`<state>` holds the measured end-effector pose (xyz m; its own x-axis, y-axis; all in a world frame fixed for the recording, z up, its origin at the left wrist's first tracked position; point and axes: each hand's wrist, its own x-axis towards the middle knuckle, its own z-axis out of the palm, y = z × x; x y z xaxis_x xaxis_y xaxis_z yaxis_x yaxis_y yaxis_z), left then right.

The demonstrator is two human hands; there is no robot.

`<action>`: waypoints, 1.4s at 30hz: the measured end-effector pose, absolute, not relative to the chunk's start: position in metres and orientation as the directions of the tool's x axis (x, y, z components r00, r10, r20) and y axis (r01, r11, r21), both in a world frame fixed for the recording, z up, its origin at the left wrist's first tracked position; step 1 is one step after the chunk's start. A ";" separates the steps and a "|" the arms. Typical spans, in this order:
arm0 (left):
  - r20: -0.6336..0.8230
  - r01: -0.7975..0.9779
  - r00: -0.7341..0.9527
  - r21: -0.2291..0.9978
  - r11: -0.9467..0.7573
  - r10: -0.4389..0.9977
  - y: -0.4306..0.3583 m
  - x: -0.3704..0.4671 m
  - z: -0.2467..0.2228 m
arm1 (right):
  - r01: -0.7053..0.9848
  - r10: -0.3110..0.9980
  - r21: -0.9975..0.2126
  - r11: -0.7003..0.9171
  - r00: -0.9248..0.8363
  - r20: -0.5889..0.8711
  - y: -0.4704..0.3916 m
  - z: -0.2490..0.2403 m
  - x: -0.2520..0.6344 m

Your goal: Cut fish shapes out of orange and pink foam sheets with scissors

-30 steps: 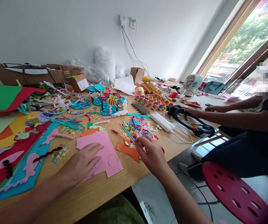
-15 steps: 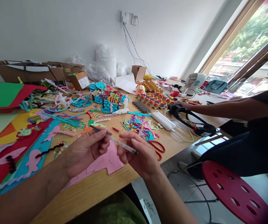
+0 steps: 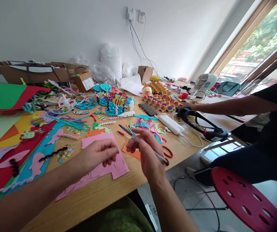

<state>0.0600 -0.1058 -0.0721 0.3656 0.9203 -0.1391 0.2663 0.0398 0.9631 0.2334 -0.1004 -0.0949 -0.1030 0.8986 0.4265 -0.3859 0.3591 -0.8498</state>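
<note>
My right hand (image 3: 150, 154) holds a clear pen (image 3: 138, 140) with a dark tip that points up and to the left. Its fingers are bent around the barrel. Left of it, apart from the pen, my left hand (image 3: 100, 154) hangs over a pink sheet (image 3: 120, 164) with curled fingers and nothing visible in them. Outlines are drawn on the pink sheet, which lies near the table's front edge. Orange paper (image 3: 131, 150) and a red pen (image 3: 124, 134) are close behind my right hand. Red-handled scissors (image 3: 168, 151) lie partly hidden behind it.
Coloured paper scraps (image 3: 147, 125), a white power strip (image 3: 171, 124) and a black headset (image 3: 201, 125) are further right. Paper fish and coloured sheets (image 3: 38, 151) cover the left. A person's arm (image 3: 230, 104) reaches in from the right, above a red stool (image 3: 244, 196).
My left hand has let go of the pen and moved slightly down. The pen is now in my right hand only, tilted more steeply. The pink sheet is less covered.
</note>
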 end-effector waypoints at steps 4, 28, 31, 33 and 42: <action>0.043 0.723 0.480 0.545 -0.424 0.876 -0.117 0.042 -0.107 | -0.349 0.940 -0.921 0.175 -0.219 0.261 -0.103 -0.127 0.254; 0.189 0.793 0.585 0.069 -0.605 0.788 -0.133 0.044 -0.165 | 0.636 0.753 -0.434 0.638 -0.398 0.524 -0.140 -0.168 0.253; 0.187 0.758 0.607 0.155 -0.634 0.772 -0.129 0.042 -0.151 | 0.589 0.809 -0.564 0.579 -0.329 0.487 -0.136 -0.159 0.255; 0.187 0.725 0.633 0.200 -0.660 0.752 -0.125 0.041 -0.144 | 0.501 0.876 -0.718 0.482 -0.260 0.407 -0.134 -0.152 0.252; 0.345 0.687 0.610 0.217 -0.693 0.713 -0.120 0.034 -0.155 | 0.273 0.993 -0.960 0.056 -0.117 0.025 -0.116 -0.150 0.224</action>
